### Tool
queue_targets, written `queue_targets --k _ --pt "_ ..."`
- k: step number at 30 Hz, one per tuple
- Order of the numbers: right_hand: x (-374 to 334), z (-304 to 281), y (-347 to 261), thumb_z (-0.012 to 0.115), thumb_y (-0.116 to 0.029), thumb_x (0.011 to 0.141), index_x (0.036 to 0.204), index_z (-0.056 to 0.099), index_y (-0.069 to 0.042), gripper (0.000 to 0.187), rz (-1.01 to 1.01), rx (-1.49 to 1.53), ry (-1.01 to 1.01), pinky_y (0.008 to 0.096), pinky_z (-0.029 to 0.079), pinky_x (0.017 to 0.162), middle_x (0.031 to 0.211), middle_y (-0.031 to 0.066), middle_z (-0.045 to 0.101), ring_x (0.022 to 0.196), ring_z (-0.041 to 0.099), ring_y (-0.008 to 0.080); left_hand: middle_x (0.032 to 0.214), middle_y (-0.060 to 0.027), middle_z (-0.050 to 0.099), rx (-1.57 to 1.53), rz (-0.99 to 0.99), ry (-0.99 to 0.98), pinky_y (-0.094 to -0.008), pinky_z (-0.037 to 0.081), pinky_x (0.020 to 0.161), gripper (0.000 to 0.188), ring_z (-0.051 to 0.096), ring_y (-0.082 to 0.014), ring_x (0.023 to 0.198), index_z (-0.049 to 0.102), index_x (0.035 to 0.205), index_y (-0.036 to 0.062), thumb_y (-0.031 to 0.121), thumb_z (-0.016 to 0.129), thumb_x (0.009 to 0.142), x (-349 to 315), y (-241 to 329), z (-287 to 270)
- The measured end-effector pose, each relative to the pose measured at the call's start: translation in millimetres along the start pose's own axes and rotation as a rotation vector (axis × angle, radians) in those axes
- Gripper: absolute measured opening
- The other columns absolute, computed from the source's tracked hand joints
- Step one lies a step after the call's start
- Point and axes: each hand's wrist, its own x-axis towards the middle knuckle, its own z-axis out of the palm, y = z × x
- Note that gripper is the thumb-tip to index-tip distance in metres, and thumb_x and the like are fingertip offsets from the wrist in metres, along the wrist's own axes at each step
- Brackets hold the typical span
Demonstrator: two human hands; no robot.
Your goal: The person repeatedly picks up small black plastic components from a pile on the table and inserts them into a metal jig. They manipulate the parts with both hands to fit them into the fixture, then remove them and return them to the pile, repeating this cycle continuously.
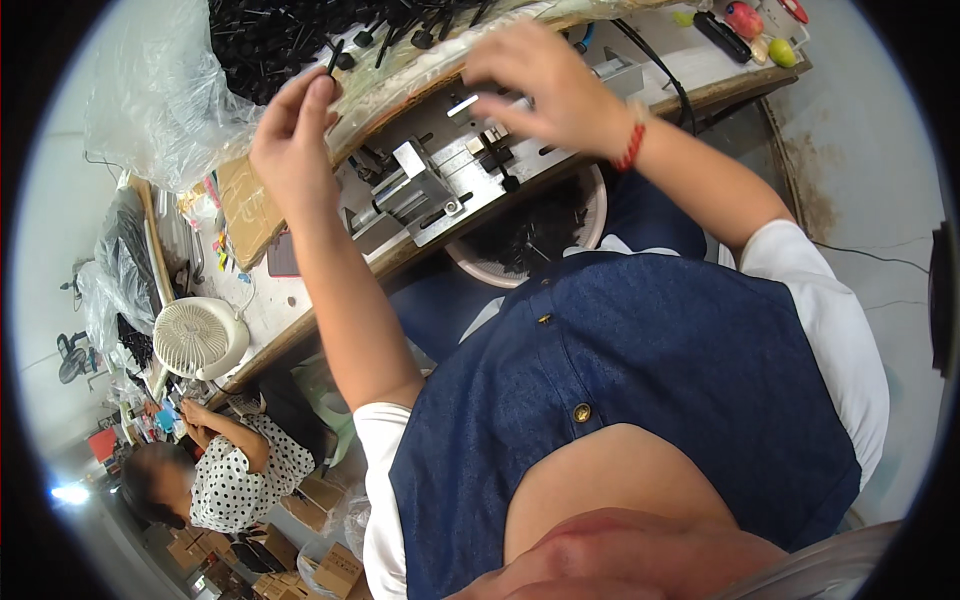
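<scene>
Closest to the camera are the wearer's chin (pixel 630 565) and, far larger, a blue denim top (pixel 640 320) over white sleeves. Beyond it the long table (pixel 268 318) slants across the view, bearing a broad heap of small black parts (pixel 275 45) with a clear plastic bag (pixel 150 110) at its left. Under the table edge sits a pale round basket (pixel 601 205) with dark bits inside, smaller than the heap; above it, on the table, is a silver metal clamp (pixel 420 185). The left hand (pixel 300 140) pinches a black piece (pixel 334 60) between thumb and fingertips, in front of the heap's near edge. The right hand (pixel 540 90), blurred, is spread above the clamp, thumb and fingers parted with nothing visible between them. For clean handling, a light pinch near one end would likely serve best, leaving the stem free to be turned, and the right hand would do well to stay clear of the metal edges. Smallest of all, the black piece looks slim, straight and dark, tilted slightly to the right at its top; its upper end merges with the similar parts behind, so its full shape cannot be told.
</scene>
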Motion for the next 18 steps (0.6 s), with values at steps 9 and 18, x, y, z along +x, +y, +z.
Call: queue_targets --k 9,18 --pt "90 16 64 0.073 -0.026 0.09 0.1 0.074 -0.009 0.02 0.151 -0.31 0.098 0.0424 0.047 0.088 0.096 0.0085 0.067 0.096 0.06 0.033 0.109 -0.0071 0.057 0.292 0.257 -0.198 -0.0221 0.055 0.061 0.026 0.063 -0.0101 0.074 0.081 0.103 0.0089 0.003 0.087 0.079 -140 -24 61" --pt "76 -32 22 0.067 -0.018 0.102 0.117 0.065 0.003 0.026 0.562 0.898 0.162 0.0239 0.055 0.075 0.098 0.0097 0.077 0.085 0.07 0.0099 0.127 -0.0099 0.072 0.475 0.343 -0.204 -0.0319 0.058 0.072 0.025 0.068 -0.0173 0.072 0.078 0.11 0.0093 0.008 0.081 0.085 -143 -50 76"
